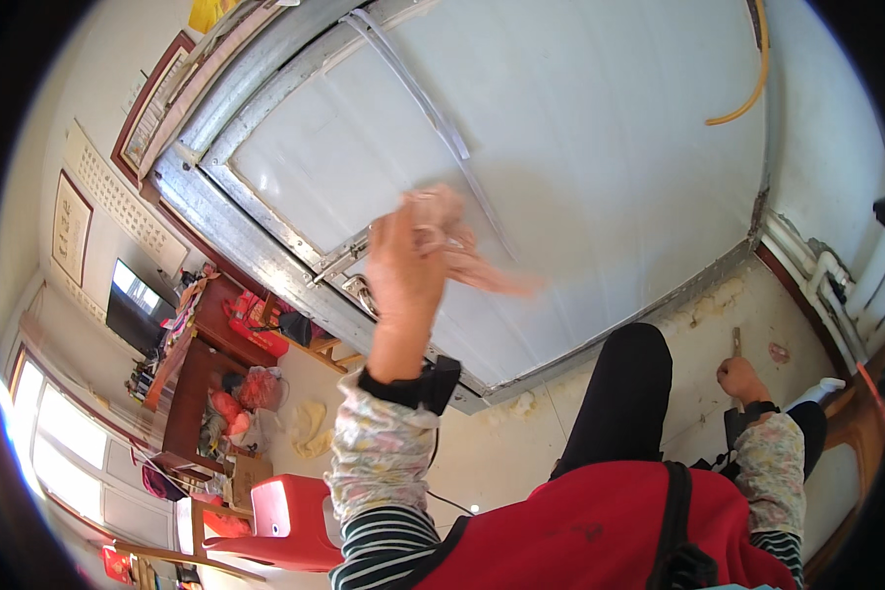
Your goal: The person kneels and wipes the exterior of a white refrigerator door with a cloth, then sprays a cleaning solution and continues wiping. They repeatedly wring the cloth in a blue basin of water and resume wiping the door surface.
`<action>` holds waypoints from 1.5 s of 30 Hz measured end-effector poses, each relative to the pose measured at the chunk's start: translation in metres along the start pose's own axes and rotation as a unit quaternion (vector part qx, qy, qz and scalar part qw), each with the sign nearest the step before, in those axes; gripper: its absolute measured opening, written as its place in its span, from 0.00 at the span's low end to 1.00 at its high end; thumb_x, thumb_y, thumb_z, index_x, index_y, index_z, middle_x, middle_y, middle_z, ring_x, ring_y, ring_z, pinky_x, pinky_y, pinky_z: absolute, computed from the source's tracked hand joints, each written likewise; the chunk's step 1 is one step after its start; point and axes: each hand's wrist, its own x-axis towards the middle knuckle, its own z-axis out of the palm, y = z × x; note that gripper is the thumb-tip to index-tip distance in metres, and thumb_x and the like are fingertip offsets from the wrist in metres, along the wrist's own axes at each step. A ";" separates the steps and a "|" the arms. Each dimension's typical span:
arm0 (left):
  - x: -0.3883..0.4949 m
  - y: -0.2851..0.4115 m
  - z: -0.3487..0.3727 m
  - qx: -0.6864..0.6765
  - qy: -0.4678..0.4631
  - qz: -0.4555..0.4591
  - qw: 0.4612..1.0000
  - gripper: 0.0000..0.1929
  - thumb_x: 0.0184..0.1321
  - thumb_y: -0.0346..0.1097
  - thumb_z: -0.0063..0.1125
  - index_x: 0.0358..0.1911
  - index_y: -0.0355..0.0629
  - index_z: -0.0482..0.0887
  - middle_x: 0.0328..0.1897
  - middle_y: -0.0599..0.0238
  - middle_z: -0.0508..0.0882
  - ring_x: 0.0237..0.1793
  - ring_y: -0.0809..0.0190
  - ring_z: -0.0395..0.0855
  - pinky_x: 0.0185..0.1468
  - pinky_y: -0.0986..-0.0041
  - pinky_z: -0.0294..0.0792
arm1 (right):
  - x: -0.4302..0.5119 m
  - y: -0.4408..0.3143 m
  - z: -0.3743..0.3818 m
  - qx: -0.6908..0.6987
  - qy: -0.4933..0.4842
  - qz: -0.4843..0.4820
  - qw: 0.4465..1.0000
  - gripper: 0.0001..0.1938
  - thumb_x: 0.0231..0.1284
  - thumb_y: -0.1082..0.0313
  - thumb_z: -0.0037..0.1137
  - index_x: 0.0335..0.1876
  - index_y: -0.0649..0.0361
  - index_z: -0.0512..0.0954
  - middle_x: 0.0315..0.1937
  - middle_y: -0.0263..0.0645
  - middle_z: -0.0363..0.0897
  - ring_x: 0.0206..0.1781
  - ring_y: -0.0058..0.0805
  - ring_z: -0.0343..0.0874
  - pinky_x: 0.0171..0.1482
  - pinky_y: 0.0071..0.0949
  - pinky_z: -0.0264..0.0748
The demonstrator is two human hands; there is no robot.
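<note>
My left hand [405, 269] grips a crumpled pinkish cloth [442, 217] in front of a pale door panel [597, 162] framed in metal. Motion blurs the hand and the cloth's loose end. Just left of the wrist are a metal slide bolt [339, 259] and a handle [359, 290], partly covered by the hand. Low on the right, beside my knee, my right hand [741, 380] is closed around a narrow scraper-like tool [737, 341]. Its flat end points up, above the floor; the rest is hidden in the fist.
Pale strips [420, 96] hang down the panel. A yellow hose [752, 96] curves at the upper right. White pipes [818, 269] run along the right wall, near a wooden chair [863, 442]. At lower left stands a red plastic stool [295, 523]; bags [258, 391] lie beyond it.
</note>
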 end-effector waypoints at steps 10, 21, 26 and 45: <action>0.069 -0.041 -0.048 0.125 0.130 -0.104 0.978 0.20 0.48 0.31 0.61 0.48 0.40 0.75 0.44 0.53 0.77 0.41 0.48 0.79 0.46 0.60 0.74 | 0.000 0.011 0.017 -0.009 0.009 0.008 1.000 0.10 0.44 0.65 0.53 0.26 0.64 0.82 0.27 0.55 0.80 0.35 0.57 0.79 0.43 0.45 0.76; 0.057 -0.008 -0.022 -0.066 0.098 -0.042 0.992 0.15 0.50 0.27 0.57 0.44 0.35 0.77 0.42 0.51 0.77 0.42 0.50 0.77 0.48 0.63 0.71 | 0.006 0.022 0.015 0.006 0.047 -0.013 0.999 0.10 0.45 0.66 0.53 0.27 0.64 0.82 0.27 0.56 0.79 0.35 0.57 0.78 0.41 0.45 0.76; 0.101 -0.062 -0.076 0.050 0.229 -0.122 0.965 0.21 0.54 0.30 0.61 0.51 0.36 0.71 0.48 0.50 0.75 0.47 0.48 0.76 0.50 0.60 0.70 | 0.002 0.020 0.016 -0.032 0.036 -0.030 0.998 0.10 0.45 0.65 0.53 0.27 0.64 0.82 0.27 0.55 0.79 0.34 0.57 0.78 0.41 0.45 0.76; 0.142 0.012 -0.050 -0.111 0.280 -0.033 0.953 0.20 0.49 0.23 0.59 0.49 0.34 0.76 0.46 0.53 0.78 0.46 0.53 0.79 0.51 0.68 0.72 | -0.001 0.019 0.016 -0.011 0.034 0.003 0.999 0.10 0.44 0.64 0.53 0.25 0.60 0.84 0.29 0.52 0.82 0.37 0.54 0.80 0.46 0.46 0.77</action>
